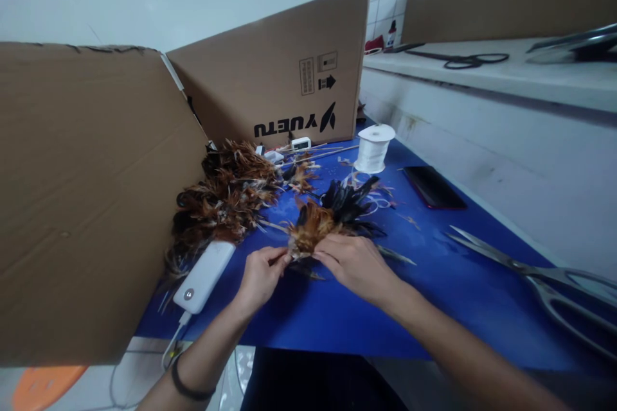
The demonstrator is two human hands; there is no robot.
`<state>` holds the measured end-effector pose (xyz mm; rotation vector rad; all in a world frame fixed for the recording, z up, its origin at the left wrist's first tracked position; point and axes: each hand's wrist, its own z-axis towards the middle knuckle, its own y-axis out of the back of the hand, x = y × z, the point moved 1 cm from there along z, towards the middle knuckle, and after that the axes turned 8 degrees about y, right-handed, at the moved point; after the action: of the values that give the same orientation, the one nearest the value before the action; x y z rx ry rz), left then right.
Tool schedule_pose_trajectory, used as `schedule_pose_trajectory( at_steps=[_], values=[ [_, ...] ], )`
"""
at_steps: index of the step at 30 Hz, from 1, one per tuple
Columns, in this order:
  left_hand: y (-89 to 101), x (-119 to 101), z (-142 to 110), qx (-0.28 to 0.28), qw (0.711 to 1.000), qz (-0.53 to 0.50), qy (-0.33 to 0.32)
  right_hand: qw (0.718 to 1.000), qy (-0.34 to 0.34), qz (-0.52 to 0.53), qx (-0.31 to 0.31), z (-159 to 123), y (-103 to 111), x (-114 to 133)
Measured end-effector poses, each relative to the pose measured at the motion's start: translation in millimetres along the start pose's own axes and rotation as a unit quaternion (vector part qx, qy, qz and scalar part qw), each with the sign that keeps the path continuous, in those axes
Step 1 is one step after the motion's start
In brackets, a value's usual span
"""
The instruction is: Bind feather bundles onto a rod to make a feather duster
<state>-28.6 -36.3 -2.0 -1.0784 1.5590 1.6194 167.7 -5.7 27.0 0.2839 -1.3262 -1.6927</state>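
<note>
Near the front of the blue table, a bundle of brown and black feathers (313, 221) is gripped between my two hands. My left hand (261, 275) pinches its lower left end, fingertips pressed together. My right hand (354, 263) closes over the bundle's lower right side, its fingers partly hidden by the feathers. Dark plumes (349, 199) fan out beyond my right hand, toward the back. To the left lies a big heap of loose brown feathers (226, 192). A white power bank (205, 277) with a cable plugged in lies beside my left hand.
Large scissors (518, 266) lie at the right, near a dark phone (434, 186). Behind stands a white spool (375, 149) of ribbon. Cardboard panels (279, 70) wall the left and back of the blue table (332, 327). Black scissors (470, 61) rest on the right ledge.
</note>
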Motion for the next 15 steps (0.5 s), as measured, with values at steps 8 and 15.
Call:
schedule_pose_trajectory(
  at_steps=[8,15],
  values=[
    [21.4,-7,-20,-0.038,0.938,0.306,-0.160,0.997,0.072,0.001,-0.029,-29,44,-13],
    [38.6,-31,-50,0.018,0.844,0.466,-0.264,0.982,0.166,-0.031,-0.080,-13,94,-9]
  ],
)
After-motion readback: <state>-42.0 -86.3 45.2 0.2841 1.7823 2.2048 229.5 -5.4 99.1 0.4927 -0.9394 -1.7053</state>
